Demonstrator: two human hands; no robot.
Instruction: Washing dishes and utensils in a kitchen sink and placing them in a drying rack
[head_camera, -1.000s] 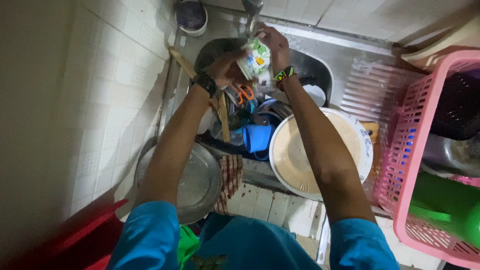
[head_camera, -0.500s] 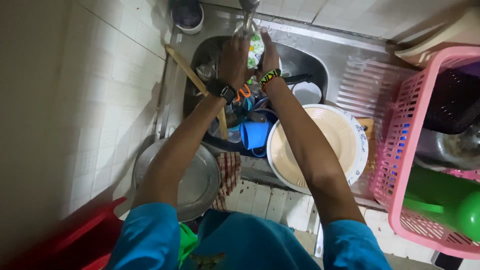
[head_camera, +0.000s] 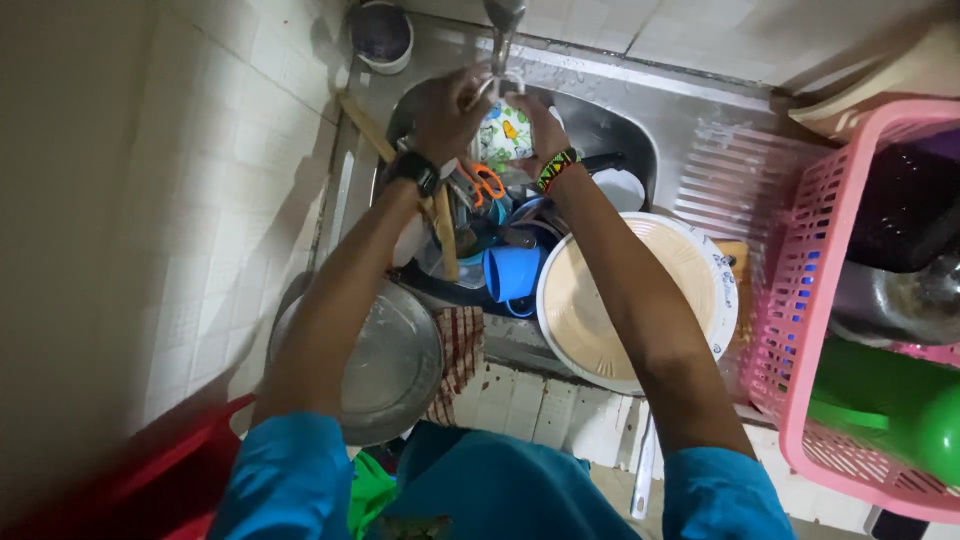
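Observation:
Both my hands hold a small white cup (head_camera: 503, 133) with coloured cartoon pictures under the tap (head_camera: 502, 22) at the back of the steel sink (head_camera: 620, 130). My left hand (head_camera: 447, 115), with a black watch on the wrist, grips the cup's left side near its rim. My right hand (head_camera: 543, 130), wearing a striped wristband, holds its right side. Below the cup the sink is full of dishes: a blue mug (head_camera: 511, 273), orange-handled scissors (head_camera: 486, 181) and a wooden spatula (head_camera: 400, 178).
A large cream-coloured plate (head_camera: 680, 260) leans on the sink's front right. A steel bowl (head_camera: 395, 365) sits at the front left beside a checked cloth (head_camera: 460, 345). A pink basket (head_camera: 800, 300) with green and dark items stands on the right.
Both hands have carried the cup further back and up, from above the dishes to right under the tap.

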